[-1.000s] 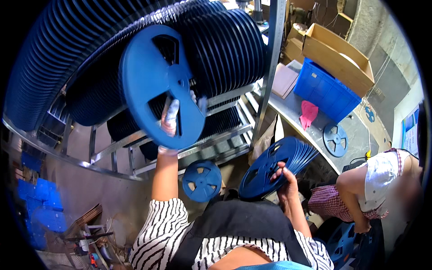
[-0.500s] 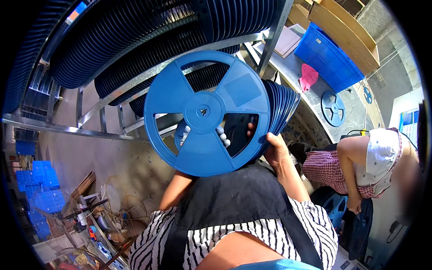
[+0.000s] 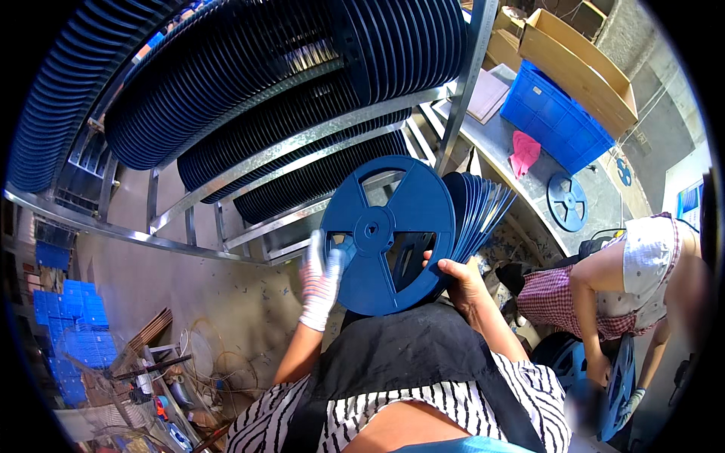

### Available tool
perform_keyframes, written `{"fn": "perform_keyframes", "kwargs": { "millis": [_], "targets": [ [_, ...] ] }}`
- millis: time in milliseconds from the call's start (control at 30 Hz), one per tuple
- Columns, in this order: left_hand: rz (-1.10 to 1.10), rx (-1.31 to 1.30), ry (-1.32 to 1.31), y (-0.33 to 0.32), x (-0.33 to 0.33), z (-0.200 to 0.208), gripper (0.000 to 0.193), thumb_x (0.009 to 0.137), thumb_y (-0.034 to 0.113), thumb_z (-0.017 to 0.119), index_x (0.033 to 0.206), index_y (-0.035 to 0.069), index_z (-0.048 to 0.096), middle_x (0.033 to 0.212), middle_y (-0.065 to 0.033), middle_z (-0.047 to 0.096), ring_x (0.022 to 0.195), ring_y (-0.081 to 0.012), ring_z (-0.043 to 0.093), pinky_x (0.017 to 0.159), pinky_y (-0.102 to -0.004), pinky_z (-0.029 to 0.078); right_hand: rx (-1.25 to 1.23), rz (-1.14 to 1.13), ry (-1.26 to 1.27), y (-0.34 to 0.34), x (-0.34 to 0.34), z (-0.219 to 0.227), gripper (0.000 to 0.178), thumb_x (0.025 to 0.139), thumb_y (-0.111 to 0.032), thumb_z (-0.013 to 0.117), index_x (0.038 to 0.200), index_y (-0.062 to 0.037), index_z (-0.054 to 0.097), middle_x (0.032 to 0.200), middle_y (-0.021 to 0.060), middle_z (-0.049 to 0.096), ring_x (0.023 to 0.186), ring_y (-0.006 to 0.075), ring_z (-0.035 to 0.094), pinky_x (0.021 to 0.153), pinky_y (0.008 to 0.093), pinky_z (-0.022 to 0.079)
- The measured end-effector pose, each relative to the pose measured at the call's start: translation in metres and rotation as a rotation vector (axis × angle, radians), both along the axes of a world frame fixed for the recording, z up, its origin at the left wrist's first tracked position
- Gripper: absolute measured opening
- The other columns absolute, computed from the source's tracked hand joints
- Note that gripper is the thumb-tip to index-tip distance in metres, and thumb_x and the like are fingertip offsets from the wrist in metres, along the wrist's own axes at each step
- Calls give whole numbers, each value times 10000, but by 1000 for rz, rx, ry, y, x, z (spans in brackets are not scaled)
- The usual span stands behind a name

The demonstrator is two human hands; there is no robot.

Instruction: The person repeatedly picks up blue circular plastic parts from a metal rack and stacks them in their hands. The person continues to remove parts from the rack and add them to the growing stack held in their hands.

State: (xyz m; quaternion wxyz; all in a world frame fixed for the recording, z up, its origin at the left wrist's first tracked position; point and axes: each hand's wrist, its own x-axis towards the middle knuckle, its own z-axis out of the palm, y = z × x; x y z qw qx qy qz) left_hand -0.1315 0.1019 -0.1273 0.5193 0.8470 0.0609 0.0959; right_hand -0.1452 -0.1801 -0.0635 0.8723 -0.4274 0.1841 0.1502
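Note:
A blue plastic reel (image 3: 362, 275) with a round hub and wide cut-outs faces me in front of my black apron. Behind its right side, more blue reels (image 3: 477, 208) fan out in a stack. My bare right hand (image 3: 462, 281) grips the reels at the lower right, thumb on the near face and fingertips showing through a cut-out. At the front reel's left rim is my left hand (image 3: 322, 279), in a white striped glove. Its fingers are stretched and somewhat blurred, the thumb apart from them.
A metal rack (image 3: 302, 147) holding rows of dark reels (image 3: 226, 83) stands ahead. On the grey table (image 3: 521, 189) at right are a blue crate (image 3: 555, 113), a pink cloth (image 3: 524, 153) and a reel (image 3: 566, 202). A co-worker (image 3: 604, 291) bends over reels at right.
My left hand has come from behind the front reel to its left rim. The facing reel now appears smaller and lower. At right, the co-worker has leaned down and turned a reel.

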Motion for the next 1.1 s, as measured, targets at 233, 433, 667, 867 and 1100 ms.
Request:
{"fn": "perform_keyframes", "kwargs": {
  "millis": [233, 433, 667, 867, 1100],
  "targets": [
    [-252, 63, 267, -56, 3, 15, 950, 779, 329, 743, 1507, 109, 173, 1357, -273, 463, 1253, -385, 460, 1028, -396, 368, -70, 147, -64, 5, -9, 12, 797, 644, -236, 833, 1304, -10, 447, 1090, 146, 652, 972, 241, 640, 903, 401, 484],
    [-374, -951, -78, 3, 21, 12, 611, 843, 93, 655, 1394, 36, 395, 1227, -167, 572, 1156, -248, 556, 875, -327, 513, 30, 31, -139, -8, -2, -2, 660, 774, -191, 718, 1333, -2, 422, 1180, 160, 623, 983, 223, 644, 825, 339, 492],
    [-648, -1625, -221, 5, 72, 124, 721, 807, 262, 693, 1339, -100, 368, 1291, -272, 497, 1227, -379, 486, 1122, -466, 332, 117, -134, -101, -32, 8, -23, 561, 819, -141, 688, 1302, -5, 437, 1058, 162, 655, 866, 202, 655, 773, 325, 518],
    [-655, -1505, -172, -7, 170, 148, 540, 940, 228, 545, 1383, -24, 367, 1389, -225, 431, 1286, -319, 438, 1141, -439, 302, 47, -159, -135, -46, 9, -26, 574, 809, -180, 674, 1304, 1, 447, 1037, 146, 661, 857, 196, 647, 786, 337, 521],
    [-404, -1053, -207, -27, 280, 143, 518, 907, 237, 612, 1355, 37, 446, 1291, -153, 545, 1198, -274, 519, 1057, -434, 383, 20, -258, -122, -64, 6, -21, 590, 792, -179, 680, 1304, -5, 444, 1030, 143, 658, 850, 185, 639, 782, 330, 516]
  ]
}}
